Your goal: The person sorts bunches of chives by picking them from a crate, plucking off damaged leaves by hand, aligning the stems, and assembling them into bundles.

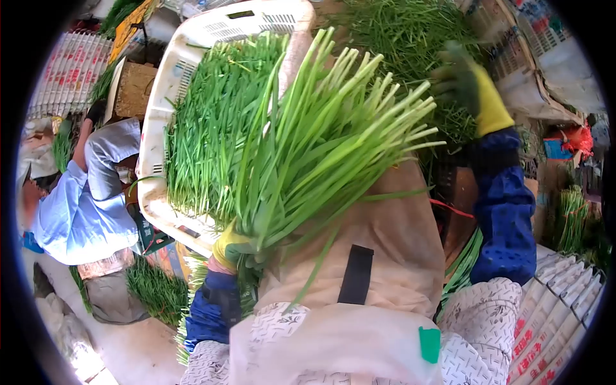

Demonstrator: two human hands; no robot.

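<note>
My left hand (240, 249), in a yellow and dark green glove, is closed around the leafy part of a large bunch of garlic chives (333, 141). The bunch fans out over my lap, its pale cut ends pointing up and to the right. My right hand (471, 86), gloved the same way, is raised on the right with its fingers apart and somewhat blurred. Nothing shows in it. Behind that hand lies a heap of loose chives (410, 32). A white plastic crate (157, 138) packed with chives (215, 122) stands just left of the bunch.
Another person (90, 205) in a blue shirt sits at the left, near a cardboard box (135, 90). More chives (157, 292) lie on the floor at lower left. A tied bundle (573, 218) stands at far right. Printed white sheeting (552, 314) is at lower right.
</note>
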